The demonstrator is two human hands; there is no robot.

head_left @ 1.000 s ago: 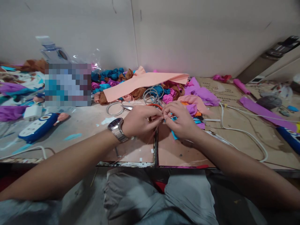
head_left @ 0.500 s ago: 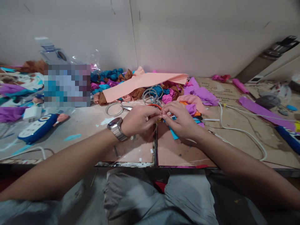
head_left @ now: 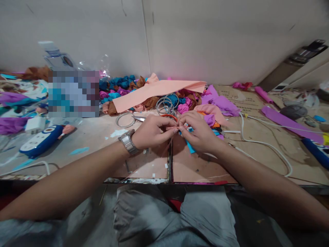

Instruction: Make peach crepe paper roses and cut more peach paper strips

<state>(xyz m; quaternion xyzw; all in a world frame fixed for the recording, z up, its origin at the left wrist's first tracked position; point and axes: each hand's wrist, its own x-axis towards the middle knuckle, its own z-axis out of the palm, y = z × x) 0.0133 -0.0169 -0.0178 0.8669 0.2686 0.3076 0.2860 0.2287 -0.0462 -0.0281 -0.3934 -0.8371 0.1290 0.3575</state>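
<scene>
My left hand (head_left: 155,130), with a metal watch (head_left: 128,141) on its wrist, pinches a narrow peach paper strip (head_left: 169,128) between thumb and fingers. The fingertips of my right hand (head_left: 197,132) meet it at the strip's other end and are closed on it too. A thin tail of the strip hangs below the left fingers. Partly hidden behind my hands lie scissors with orange handles (head_left: 170,117). Beside my right hand is a blue paper strip (head_left: 190,147). A wire-like ring (head_left: 125,120) lies left of the scissors.
A large folded peach paper sheet (head_left: 159,91) rests on crumpled coloured paper at the wall. More rings (head_left: 166,104) lie before it. A blue-and-white glue gun (head_left: 42,141) is at left, a white cable (head_left: 272,144) at right. A bottle (head_left: 290,65) leans far right.
My left wrist has turned slightly, and its thumb has straightened along the strip. More of the peach strip shows between the fingertips. Everything else on the table stays put.
</scene>
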